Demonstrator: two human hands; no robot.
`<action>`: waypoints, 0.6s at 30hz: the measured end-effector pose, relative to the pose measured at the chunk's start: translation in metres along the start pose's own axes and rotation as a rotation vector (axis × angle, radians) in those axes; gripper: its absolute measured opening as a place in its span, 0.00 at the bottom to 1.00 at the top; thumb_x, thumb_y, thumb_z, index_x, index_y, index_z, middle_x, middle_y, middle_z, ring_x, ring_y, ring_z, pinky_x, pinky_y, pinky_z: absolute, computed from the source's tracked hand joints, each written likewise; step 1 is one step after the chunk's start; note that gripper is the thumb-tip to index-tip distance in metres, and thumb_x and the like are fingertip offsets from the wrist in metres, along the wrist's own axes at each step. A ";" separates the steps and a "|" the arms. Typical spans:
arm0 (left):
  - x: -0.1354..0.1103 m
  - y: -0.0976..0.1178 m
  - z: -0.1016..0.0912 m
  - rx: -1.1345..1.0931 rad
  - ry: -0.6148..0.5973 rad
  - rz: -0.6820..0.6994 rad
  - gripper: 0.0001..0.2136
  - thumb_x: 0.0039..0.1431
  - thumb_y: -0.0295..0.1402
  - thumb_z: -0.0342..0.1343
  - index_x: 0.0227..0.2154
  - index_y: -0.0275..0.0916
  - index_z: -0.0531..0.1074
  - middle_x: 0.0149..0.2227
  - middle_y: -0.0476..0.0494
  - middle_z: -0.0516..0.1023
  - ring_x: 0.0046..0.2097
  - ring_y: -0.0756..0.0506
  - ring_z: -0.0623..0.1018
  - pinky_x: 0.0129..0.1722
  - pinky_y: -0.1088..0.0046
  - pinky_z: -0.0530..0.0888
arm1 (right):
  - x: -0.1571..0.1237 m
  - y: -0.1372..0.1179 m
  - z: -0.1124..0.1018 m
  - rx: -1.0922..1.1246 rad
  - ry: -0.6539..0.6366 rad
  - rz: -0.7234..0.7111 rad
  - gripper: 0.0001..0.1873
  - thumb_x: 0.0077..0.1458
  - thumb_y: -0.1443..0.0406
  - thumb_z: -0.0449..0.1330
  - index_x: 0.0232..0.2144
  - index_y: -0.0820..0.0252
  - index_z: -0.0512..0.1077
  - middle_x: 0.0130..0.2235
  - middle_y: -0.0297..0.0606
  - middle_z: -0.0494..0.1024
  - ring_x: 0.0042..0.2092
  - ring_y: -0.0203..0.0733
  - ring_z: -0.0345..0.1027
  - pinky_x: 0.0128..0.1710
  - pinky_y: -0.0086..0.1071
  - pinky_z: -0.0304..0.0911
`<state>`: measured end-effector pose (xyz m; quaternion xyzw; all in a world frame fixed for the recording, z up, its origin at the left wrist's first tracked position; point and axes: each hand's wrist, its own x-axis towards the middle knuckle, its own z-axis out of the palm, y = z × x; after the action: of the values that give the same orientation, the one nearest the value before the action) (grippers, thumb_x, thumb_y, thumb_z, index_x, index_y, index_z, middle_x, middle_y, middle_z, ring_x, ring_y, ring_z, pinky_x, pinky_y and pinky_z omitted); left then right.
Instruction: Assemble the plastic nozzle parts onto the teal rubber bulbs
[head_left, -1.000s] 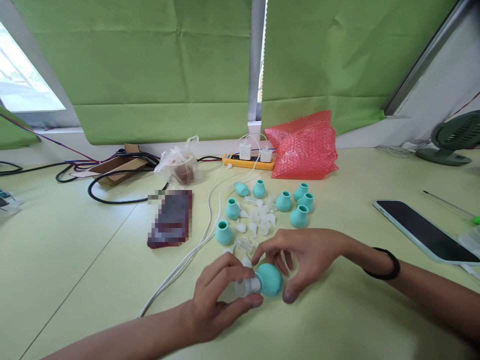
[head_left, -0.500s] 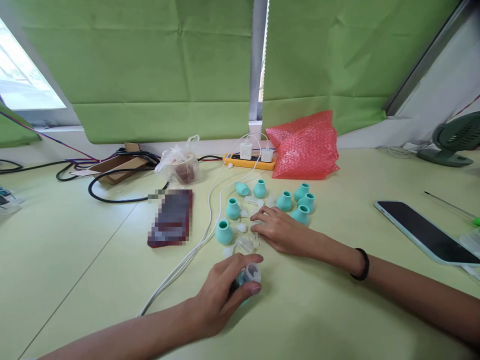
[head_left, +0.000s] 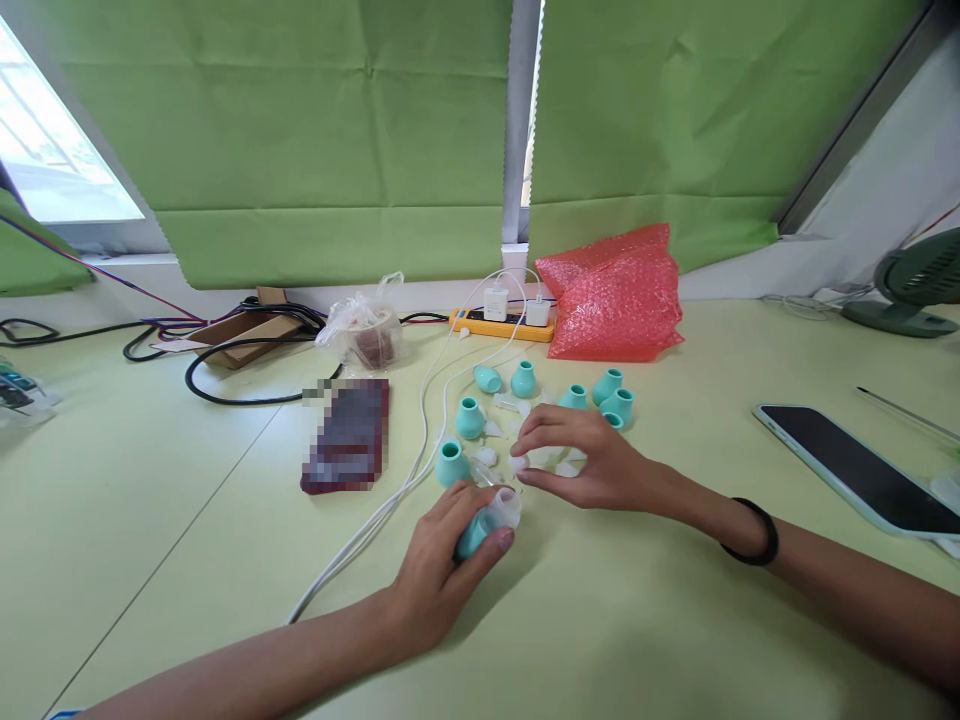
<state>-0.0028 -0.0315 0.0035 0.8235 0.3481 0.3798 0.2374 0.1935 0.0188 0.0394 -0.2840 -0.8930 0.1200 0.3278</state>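
Observation:
My left hand (head_left: 431,575) is wrapped round a teal bulb-shaped piece (head_left: 472,538), tilted to the right. A clear plastic tube (head_left: 507,508) sticks out of its top. Just beyond it, my right hand (head_left: 600,458) pinches a small round white piece (head_left: 517,463) between thumb and fingertips. Teal pots with narrow necks stand around: one pot (head_left: 452,464) close to my left hand, another (head_left: 470,418) behind it, and several more (head_left: 617,407) past my right hand. One teal piece (head_left: 487,379) lies on its side. Small clear and white plastic parts (head_left: 486,456) are scattered between them.
White cables (head_left: 390,497) run from an orange power strip (head_left: 487,325) across the table. A dark red-edged blurred object (head_left: 347,435) lies left. A red bubble-wrap bag (head_left: 615,300) is at the back, a phone (head_left: 855,465) and a fan (head_left: 911,285) at right.
My right hand has lifted from the loose parts and now pinches a small white piece. My left hand has turned the teal piece and raised it slightly, so more of it shows.

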 end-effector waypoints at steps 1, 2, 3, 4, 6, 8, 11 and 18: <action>0.000 -0.001 0.000 0.015 0.017 0.010 0.07 0.55 0.31 0.48 0.36 0.36 0.66 0.30 0.44 0.71 0.33 0.47 0.69 0.32 0.73 0.68 | 0.001 -0.004 -0.003 0.175 0.011 0.054 0.06 0.47 0.67 0.59 0.30 0.65 0.70 0.30 0.39 0.72 0.32 0.36 0.65 0.32 0.32 0.64; -0.001 -0.001 0.000 0.032 0.027 0.012 0.05 0.55 0.31 0.49 0.34 0.36 0.67 0.28 0.46 0.70 0.31 0.48 0.69 0.30 0.74 0.68 | 0.001 -0.007 -0.005 0.331 0.008 0.109 0.07 0.45 0.66 0.61 0.30 0.64 0.71 0.30 0.38 0.72 0.31 0.35 0.65 0.31 0.30 0.65; -0.001 -0.001 0.001 0.050 0.035 0.012 0.04 0.54 0.31 0.50 0.32 0.36 0.67 0.27 0.47 0.69 0.29 0.48 0.69 0.29 0.75 0.67 | 0.001 -0.009 -0.006 0.457 -0.006 0.157 0.08 0.44 0.66 0.62 0.30 0.64 0.71 0.29 0.37 0.73 0.30 0.34 0.66 0.30 0.30 0.66; -0.002 -0.002 0.001 0.067 0.043 0.010 0.04 0.54 0.31 0.50 0.31 0.36 0.67 0.25 0.47 0.68 0.28 0.49 0.68 0.27 0.75 0.67 | 0.001 -0.010 -0.007 0.555 -0.019 0.193 0.08 0.42 0.66 0.63 0.29 0.64 0.72 0.29 0.37 0.73 0.29 0.34 0.67 0.29 0.29 0.66; -0.003 -0.002 0.002 0.092 0.063 0.021 0.04 0.54 0.31 0.51 0.30 0.37 0.67 0.24 0.48 0.67 0.26 0.50 0.68 0.26 0.76 0.66 | 0.000 -0.010 -0.005 0.656 -0.029 0.229 0.09 0.39 0.67 0.64 0.28 0.64 0.73 0.28 0.37 0.74 0.30 0.35 0.68 0.29 0.29 0.67; -0.003 -0.003 0.002 0.104 0.086 0.052 0.04 0.54 0.32 0.51 0.31 0.37 0.68 0.24 0.48 0.68 0.26 0.49 0.69 0.25 0.76 0.67 | -0.001 -0.010 -0.004 0.664 -0.030 0.234 0.09 0.37 0.69 0.65 0.27 0.64 0.75 0.28 0.38 0.75 0.30 0.36 0.69 0.29 0.29 0.68; -0.004 -0.004 0.003 0.108 0.094 0.078 0.05 0.54 0.31 0.51 0.33 0.38 0.68 0.26 0.47 0.70 0.28 0.49 0.71 0.26 0.76 0.68 | -0.001 -0.009 -0.006 0.628 -0.067 0.224 0.10 0.35 0.70 0.66 0.26 0.65 0.75 0.28 0.40 0.76 0.29 0.38 0.70 0.29 0.30 0.68; -0.005 -0.004 0.003 0.140 0.083 0.104 0.08 0.54 0.32 0.51 0.36 0.36 0.69 0.25 0.46 0.71 0.26 0.49 0.71 0.25 0.76 0.69 | 0.000 -0.008 -0.008 0.638 -0.178 0.247 0.11 0.34 0.72 0.66 0.27 0.63 0.76 0.27 0.38 0.77 0.29 0.37 0.70 0.27 0.27 0.67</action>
<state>-0.0041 -0.0329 -0.0027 0.8385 0.3400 0.4005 0.1447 0.1950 0.0124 0.0483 -0.2615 -0.7946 0.4558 0.3041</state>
